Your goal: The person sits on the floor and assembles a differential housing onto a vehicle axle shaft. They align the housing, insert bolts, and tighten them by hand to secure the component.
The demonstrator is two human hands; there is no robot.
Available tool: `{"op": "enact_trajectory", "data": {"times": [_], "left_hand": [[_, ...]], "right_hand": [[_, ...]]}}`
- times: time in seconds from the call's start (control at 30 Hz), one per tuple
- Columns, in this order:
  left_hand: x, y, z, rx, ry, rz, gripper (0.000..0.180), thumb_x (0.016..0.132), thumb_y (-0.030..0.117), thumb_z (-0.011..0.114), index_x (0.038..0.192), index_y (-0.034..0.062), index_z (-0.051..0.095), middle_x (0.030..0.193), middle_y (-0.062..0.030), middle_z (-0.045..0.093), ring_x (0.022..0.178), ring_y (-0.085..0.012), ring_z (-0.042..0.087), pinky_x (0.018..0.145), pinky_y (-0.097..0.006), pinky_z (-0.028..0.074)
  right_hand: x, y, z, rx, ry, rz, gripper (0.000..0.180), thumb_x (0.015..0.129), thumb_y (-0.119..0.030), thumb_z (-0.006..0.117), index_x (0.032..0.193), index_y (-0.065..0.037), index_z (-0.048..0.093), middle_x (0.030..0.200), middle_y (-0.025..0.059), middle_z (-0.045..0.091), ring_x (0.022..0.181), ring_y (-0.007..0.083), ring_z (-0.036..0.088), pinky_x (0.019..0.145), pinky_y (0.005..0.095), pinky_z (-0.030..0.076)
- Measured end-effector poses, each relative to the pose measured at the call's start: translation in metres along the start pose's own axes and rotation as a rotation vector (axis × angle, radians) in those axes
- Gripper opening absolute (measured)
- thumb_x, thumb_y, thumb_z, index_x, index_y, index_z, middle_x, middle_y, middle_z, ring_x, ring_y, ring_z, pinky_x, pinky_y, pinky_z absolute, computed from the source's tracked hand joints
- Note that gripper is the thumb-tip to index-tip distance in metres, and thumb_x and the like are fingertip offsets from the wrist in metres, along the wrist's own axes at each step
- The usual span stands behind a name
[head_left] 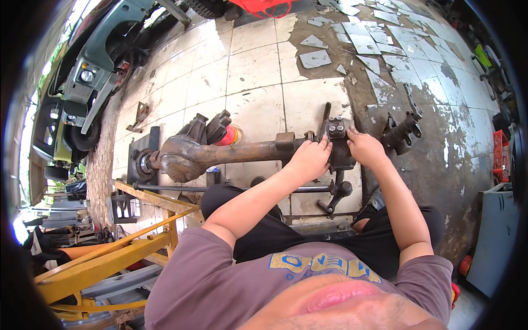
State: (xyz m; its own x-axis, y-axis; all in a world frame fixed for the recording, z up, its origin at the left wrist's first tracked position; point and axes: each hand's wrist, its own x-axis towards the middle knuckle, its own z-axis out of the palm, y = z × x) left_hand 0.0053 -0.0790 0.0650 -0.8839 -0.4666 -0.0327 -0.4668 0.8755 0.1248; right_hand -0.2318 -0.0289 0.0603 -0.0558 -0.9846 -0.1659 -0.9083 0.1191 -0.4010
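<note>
A long rusty axle housing (pixel 242 154) lies across the floor before me, its round differential bulge on the left. At its right end is a dark steering knuckle (pixel 342 157) topped by a bolted cap (pixel 336 127) with several bolt heads. My left hand (pixel 312 159) is closed against the knuckle's left side, fingertips at the cap's edge. My right hand (pixel 366 148) grips the opposite side, fingertips by the cap's right edge. The undersides of both hands are hidden. A dark arm (pixel 326 115) sticks out beyond the cap. Below lies a tie rod (pixel 308 189) with a jointed end.
A dark metal housing part (pixel 403 132) lies to the right on the floor. Beyond the axle are a red-and-yellow round container (pixel 234 135) and a rusty bracket (pixel 138 117). Yellow frame bars (pixel 110 264) stand at lower left. Broken tiles (pixel 315 59) lie far ahead; vehicles (pixel 82 82) stand at left.
</note>
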Motion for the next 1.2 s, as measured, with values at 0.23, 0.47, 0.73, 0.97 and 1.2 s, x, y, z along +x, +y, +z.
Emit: {"op": "enact_trajectory", "data": {"times": [0.23,0.47,0.73,0.97,1.2], "left_hand": [[0.002,0.000,0.002,-0.001,0.002,-0.004,0.066,0.088,0.030,0.079,0.143,-0.0025,0.066,0.151,-0.0259,0.063,0.109,-0.0277,0.075,0.100,-0.042,0.055],[0.004,-0.002,0.003,0.001,-0.019,0.016,0.066,0.092,0.032,0.077,0.146,-0.0036,0.064,0.154,-0.0281,0.061,0.110,-0.0284,0.074,0.099,-0.042,0.055],[0.004,-0.003,0.001,0.010,-0.027,0.013,0.066,0.093,0.033,0.077,0.147,-0.0031,0.063,0.154,-0.0277,0.061,0.112,-0.0285,0.074,0.100,-0.042,0.055],[0.003,-0.002,0.002,0.017,-0.017,0.001,0.067,0.090,0.032,0.078,0.145,-0.0034,0.064,0.152,-0.0259,0.063,0.109,-0.0279,0.075,0.101,-0.042,0.056],[0.004,-0.002,-0.001,0.011,-0.046,-0.018,0.067,0.090,0.032,0.078,0.145,-0.0033,0.065,0.151,-0.0261,0.063,0.110,-0.0287,0.075,0.102,-0.043,0.056]], "right_hand": [[0.000,0.010,0.011,0.021,0.090,0.003,0.044,0.103,-0.026,0.059,0.143,-0.013,0.070,0.153,0.0112,0.065,0.120,0.0364,0.073,0.102,0.0512,0.059],[0.001,0.014,0.021,0.015,0.126,0.017,0.047,0.102,-0.029,0.059,0.144,-0.012,0.069,0.153,0.0119,0.065,0.120,0.0359,0.074,0.103,0.0508,0.059],[0.001,0.009,0.011,-0.053,0.009,0.008,0.047,0.102,-0.027,0.058,0.145,-0.011,0.068,0.152,0.0121,0.066,0.121,0.0355,0.073,0.103,0.0505,0.059],[0.005,0.008,0.011,-0.077,0.026,-0.012,0.046,0.102,-0.027,0.059,0.143,-0.007,0.069,0.150,0.0169,0.066,0.120,0.0359,0.074,0.103,0.0503,0.059],[0.008,0.004,0.010,-0.086,0.002,0.026,0.047,0.102,-0.025,0.060,0.146,-0.011,0.067,0.152,0.0143,0.065,0.117,0.0382,0.073,0.103,0.0506,0.058]]}}
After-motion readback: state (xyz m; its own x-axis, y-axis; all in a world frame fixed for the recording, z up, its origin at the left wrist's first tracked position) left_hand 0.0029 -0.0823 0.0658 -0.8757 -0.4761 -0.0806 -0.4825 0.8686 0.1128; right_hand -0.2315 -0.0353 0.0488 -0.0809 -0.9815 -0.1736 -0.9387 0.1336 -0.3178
